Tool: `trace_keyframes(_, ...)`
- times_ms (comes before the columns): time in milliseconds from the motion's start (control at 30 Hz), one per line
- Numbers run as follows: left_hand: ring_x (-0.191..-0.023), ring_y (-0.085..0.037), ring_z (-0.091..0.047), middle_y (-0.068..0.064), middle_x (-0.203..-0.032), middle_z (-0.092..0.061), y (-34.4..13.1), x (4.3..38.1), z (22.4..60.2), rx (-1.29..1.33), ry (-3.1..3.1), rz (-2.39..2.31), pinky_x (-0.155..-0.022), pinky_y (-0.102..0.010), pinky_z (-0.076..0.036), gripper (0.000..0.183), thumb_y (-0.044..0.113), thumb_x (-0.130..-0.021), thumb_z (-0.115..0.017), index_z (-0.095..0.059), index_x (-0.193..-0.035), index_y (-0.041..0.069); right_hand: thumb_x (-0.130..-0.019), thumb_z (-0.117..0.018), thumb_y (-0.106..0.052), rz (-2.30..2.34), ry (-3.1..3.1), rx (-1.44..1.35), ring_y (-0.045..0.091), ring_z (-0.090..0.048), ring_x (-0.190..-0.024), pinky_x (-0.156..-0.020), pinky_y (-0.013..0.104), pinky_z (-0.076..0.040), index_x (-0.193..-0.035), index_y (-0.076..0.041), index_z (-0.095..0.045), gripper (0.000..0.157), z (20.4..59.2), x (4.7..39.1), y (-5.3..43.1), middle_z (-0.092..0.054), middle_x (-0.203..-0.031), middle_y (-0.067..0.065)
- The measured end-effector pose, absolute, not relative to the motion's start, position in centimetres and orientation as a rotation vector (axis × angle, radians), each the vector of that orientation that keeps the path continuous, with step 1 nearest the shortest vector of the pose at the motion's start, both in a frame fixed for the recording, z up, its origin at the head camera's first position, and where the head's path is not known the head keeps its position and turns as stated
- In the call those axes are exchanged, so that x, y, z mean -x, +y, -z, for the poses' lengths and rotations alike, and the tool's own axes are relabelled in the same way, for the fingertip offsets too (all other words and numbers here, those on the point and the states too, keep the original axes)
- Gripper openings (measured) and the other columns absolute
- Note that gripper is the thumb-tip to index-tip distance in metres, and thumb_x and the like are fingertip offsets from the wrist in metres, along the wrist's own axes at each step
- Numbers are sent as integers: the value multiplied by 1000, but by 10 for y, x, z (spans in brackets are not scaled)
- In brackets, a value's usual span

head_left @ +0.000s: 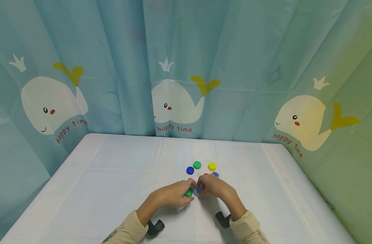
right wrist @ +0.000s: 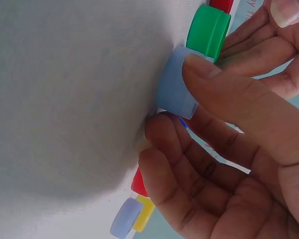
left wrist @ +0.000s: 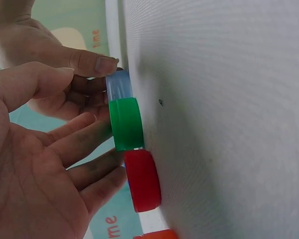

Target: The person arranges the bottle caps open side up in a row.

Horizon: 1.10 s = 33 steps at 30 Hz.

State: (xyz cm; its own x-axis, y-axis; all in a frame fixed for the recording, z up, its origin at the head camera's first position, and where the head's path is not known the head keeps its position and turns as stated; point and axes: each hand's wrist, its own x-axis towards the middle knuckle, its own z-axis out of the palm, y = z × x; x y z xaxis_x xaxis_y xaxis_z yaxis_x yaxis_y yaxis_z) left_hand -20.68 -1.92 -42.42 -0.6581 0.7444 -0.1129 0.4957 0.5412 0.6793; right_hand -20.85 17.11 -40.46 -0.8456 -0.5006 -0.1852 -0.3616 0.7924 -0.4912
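Observation:
A light-blue translucent bottle cap (head_left: 198, 190) sits on the white table, gripped at its edges by the thumb and fingers of my right hand (head_left: 214, 186). Right against it is a green bottle cap (left wrist: 126, 124). My left hand (head_left: 175, 194) is around that green cap, its fingers loosely extended behind it and its thumb held apart. A red cap (left wrist: 143, 179) lies beside the green one in the left wrist view, with an orange cap (left wrist: 159, 234) at the lower edge. The left hand hides these two from the head view.
Farther back on the table lie a blue cap (head_left: 190, 170), another green cap (head_left: 197, 165), a yellow cap (head_left: 212, 166) and a pale-blue cap with a spiral mark (head_left: 215, 175). Another red cap (head_left: 206, 174) is partly covered by the right hand. A whale-print curtain (head_left: 247, 67) hangs behind the table.

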Motion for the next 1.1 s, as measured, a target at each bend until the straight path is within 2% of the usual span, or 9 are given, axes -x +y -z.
trace_keyframes(333, -96, -9, -51, -5, -114, -54, -20, 209, 425, -1033, 2406, -889, -84, -24, -45, 42, 21, -92, -57, -43, -129, 6, -72, -79, -1, 661, 2654, 630, 15, -57, -72, -71, 34, -51, -101, 2, -63, 33, 404, 210, 170, -62, -81, 5)
trace_keyframes(500, -109, -16, -54, -11, -124, -55, -22, 210, 424, -1032, 2470, -906, -92, -31, -44, 43, 21, -92, -59, -45, -129, 6, -76, -76, -5, 646, 2661, 588, 18, -58, -76, -72, 37, -50, -105, 1, -62, 33, 400, 209, 172, -62, -85, 6)
trace_keyframes(633, -115, -22, -53, -10, -124, -57, -23, 210, 422, -986, 2545, -924, -96, -36, -42, 41, 22, -91, -62, -50, -127, 6, -77, -76, -10, 639, 2695, 579, 17, -58, -77, -71, 36, -50, -106, 0, -63, 33, 399, 209, 174, -62, -86, 5)
trace_keyframes(867, -110, -23, -55, -9, -118, -60, -26, 211, 420, -868, 2658, -1006, -92, -39, -45, 34, 23, -91, -64, -57, -120, 6, -77, -75, -5, 686, 2762, 690, 13, -51, -69, -63, 29, -46, -103, 3, -63, 29, 400, 214, 176, -56, -77, -1)
trace_keyframes(1100, -107, -26, -57, -11, -113, -62, -24, 217, 418, -802, 2709, -1055, -90, -40, -47, 31, 19, -90, -65, -60, -116, 3, -81, -70, -4, 730, 2803, 732, 13, -55, -69, -61, 27, -48, -100, 5, -63, 22, 400, 219, 173, -60, -78, 2)
